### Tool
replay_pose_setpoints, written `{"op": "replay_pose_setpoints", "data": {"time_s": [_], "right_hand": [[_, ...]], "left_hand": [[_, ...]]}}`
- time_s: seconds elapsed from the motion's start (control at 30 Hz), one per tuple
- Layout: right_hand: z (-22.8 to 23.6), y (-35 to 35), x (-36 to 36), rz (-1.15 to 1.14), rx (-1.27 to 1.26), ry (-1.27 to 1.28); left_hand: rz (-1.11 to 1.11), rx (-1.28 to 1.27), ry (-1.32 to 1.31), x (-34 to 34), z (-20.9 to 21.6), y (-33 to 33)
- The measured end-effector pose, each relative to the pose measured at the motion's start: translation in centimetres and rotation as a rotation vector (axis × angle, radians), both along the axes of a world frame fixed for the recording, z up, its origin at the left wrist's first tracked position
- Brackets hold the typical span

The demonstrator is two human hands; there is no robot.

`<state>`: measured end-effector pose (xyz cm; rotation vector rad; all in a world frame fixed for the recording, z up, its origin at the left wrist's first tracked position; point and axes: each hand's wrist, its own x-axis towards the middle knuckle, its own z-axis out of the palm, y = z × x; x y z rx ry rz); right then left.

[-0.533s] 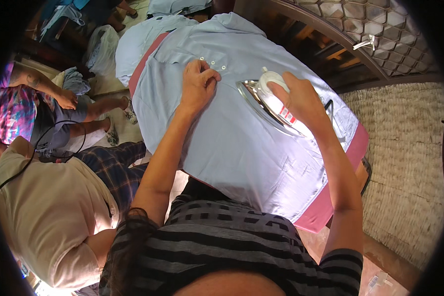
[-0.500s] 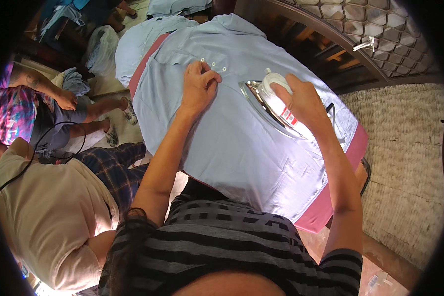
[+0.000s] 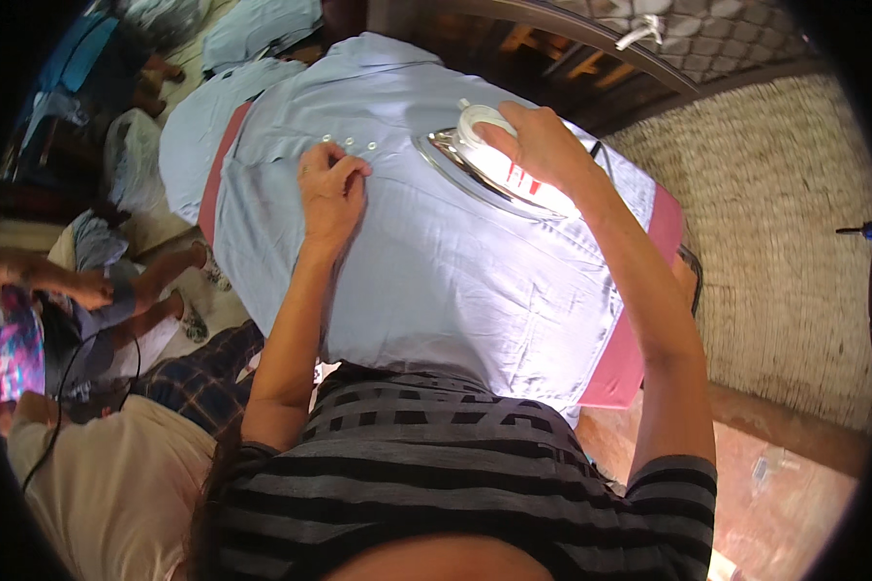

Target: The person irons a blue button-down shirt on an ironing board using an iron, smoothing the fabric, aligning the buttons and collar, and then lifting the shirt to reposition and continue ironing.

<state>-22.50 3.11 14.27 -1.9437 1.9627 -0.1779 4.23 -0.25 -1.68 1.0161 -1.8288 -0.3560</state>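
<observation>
A light blue shirt (image 3: 426,281) is spread over a red-covered ironing board (image 3: 622,363). My right hand (image 3: 543,145) is wrapped round the handle of a white iron (image 3: 477,121), whose shiny metal soleplate rests on the cloth right of the middle. The iron's pointed tip faces left, toward a short row of white buttons (image 3: 350,142). Just below those buttons my left hand (image 3: 333,198) lies on the shirt, thumb and fingers drawn together at the cloth. Its fingertips are partly hidden, but they appear to pinch the fabric.
More light blue cloth (image 3: 199,145) hangs off the board's far left. At the left are a person in a beige top (image 3: 116,474), a seated person's arm (image 3: 48,276) and a plastic bag (image 3: 136,160). A dark grille door (image 3: 727,39) and woven matting (image 3: 765,242) border the right.
The view has turned, so the scene appears shifted left. My right hand has slid the iron a little toward the board's far side. My left hand keeps its place below the buttons.
</observation>
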Motion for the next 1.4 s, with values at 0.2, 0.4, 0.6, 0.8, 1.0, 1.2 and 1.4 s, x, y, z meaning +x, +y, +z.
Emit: {"op": "replay_pose_setpoints", "data": {"time_s": [0.2,0.4,0.6,0.8,1.0,1.2,1.4], "right_hand": [[-0.1,3.7,1.1,-0.041,-0.008,-0.008],[2.4,12.7,-3.6,-0.44,-0.048,-0.132],[3.9,23.2,-7.3,-0.832,-0.074,-0.646],[-1.4,23.1,-5.5,-0.952,-0.147,-0.663],[-4.1,20.9,-7.9,-0.624,-0.436,-0.11],[-2.3,20.6,-5.6,-0.534,-0.401,-0.137],[-1.3,17.5,-3.7,-0.32,-0.289,-0.201]], "left_hand": [[-0.029,-0.008,-0.048,0.3,0.2,-0.2],[-0.13,-0.05,-0.283,-0.9,4.2,1.8],[-0.494,-0.044,-0.393,-9.3,3.4,6.3],[-0.6,-0.033,-0.569,-13.9,1.5,6.6],[-0.504,-0.038,-0.589,-12.2,1.3,4.5],[-0.412,-0.02,-0.614,-11.1,1.7,2.9],[-0.381,-0.026,-0.619,-10.5,2.3,1.8]]}}
